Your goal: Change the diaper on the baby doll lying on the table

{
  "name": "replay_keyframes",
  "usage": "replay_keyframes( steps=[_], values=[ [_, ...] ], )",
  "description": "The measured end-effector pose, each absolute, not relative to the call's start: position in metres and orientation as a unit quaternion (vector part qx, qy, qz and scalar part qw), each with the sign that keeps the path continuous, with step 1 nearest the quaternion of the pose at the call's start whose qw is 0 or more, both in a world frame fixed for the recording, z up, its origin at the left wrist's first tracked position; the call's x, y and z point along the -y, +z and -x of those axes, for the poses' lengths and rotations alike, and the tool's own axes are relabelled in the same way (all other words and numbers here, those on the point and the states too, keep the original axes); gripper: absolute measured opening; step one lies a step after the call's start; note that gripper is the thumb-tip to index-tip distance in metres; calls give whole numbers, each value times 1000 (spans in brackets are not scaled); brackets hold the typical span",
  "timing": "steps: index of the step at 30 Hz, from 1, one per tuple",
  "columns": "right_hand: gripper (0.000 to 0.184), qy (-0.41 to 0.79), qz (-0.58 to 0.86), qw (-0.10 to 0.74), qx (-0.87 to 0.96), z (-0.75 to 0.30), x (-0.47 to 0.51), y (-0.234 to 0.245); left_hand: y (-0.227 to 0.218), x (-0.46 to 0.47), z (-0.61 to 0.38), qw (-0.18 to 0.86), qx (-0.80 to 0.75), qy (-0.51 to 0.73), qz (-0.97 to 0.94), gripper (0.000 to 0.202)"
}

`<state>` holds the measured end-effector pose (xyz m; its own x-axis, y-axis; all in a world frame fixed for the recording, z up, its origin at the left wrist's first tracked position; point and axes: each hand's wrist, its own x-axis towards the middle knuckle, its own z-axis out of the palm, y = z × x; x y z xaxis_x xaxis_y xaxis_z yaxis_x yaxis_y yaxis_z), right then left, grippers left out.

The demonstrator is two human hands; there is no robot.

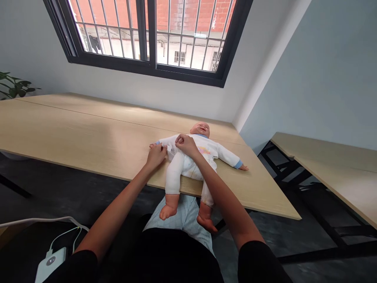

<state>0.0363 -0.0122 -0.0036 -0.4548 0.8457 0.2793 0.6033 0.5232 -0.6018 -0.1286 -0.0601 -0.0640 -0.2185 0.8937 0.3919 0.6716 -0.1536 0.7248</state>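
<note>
A baby doll (203,129) lies face up on the light wood table, its arms spread and its lower legs hanging past the front edge. It wears a white shirt (213,148) with blue cuffs and a coloured print, and white leggings (173,173). At the shirt's side, near the doll's arm on the left of the view, my left hand (156,156) is closed in a pinch on a bit of white cloth. My right hand (187,144) is over the shirt's front, its fingertips pinched together. What they hold, if anything, is too small to make out.
The long wood table (73,133) runs under a barred window (153,35). A second table (332,157) stands to the right, beyond a gap. A white device with cables (51,263) is at the lower left, and a plant (17,86) shows at the far left.
</note>
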Motion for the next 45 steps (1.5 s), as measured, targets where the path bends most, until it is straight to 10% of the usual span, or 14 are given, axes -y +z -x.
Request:
replay_keyframes(
  steps=[9, 18, 30, 36, 45],
  values=[
    [22, 63, 538, 158, 826, -11, 16, -2, -53, 64, 117, 176, -563, 514, -623, 39],
    [36, 15, 433, 255, 864, -73, 58, 31, -34, 67, 109, 184, -517, 553, -627, 39],
    [105, 175, 458, 220, 843, -91, 58, -9, 0, 85, 68, 123, -444, 388, -798, 25],
    [87, 159, 454, 225, 848, -92, 61, -7, -6, 82, 56, 122, -460, 390, -788, 10],
    [63, 76, 483, 284, 825, -128, 112, -36, -22, 120, 60, 96, -439, 335, -828, 39]
  ],
)
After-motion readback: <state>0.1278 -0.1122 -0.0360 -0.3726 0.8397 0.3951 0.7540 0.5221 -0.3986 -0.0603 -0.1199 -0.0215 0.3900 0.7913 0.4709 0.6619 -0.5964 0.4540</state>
